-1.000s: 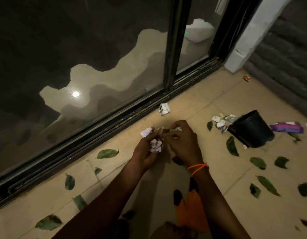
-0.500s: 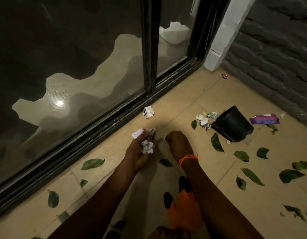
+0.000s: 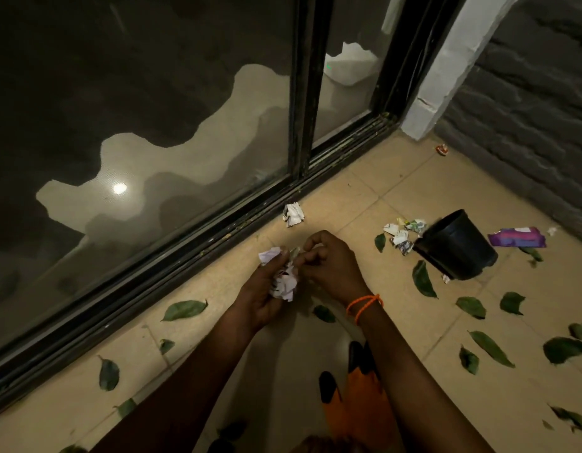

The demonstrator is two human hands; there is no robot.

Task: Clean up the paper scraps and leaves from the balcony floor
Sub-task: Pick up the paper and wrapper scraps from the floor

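**Still gathering: the nearest scrap is lying straight ahead, by the door track**

Both hands are meeting low over the floor. The left hand is clenching a wad of crumpled paper, fingers curled round it, with one pale corner sticking out at the top. The right hand, with an orange band at its wrist, is pressing fingertips against that wad; whether it is pinching a bit of its own, I cannot tell.

What the next move seems to turn on is the loose scrap just beyond the hands, lying up against the door track. It is sitting almost dead ahead, a touch nearer the right hand's knuckles than the left's, and the right is the freer one, so I judge it the likelier hand to reach forward. The scrap is a ball with no real long axis, so any approach angle should do.

Further right, a cluster of scraps is lying beside a tipped black pot, with a purple wrapper past it. Leaves are lying scattered all around, one leaf just under the right wrist. Most of the task is looking undone.
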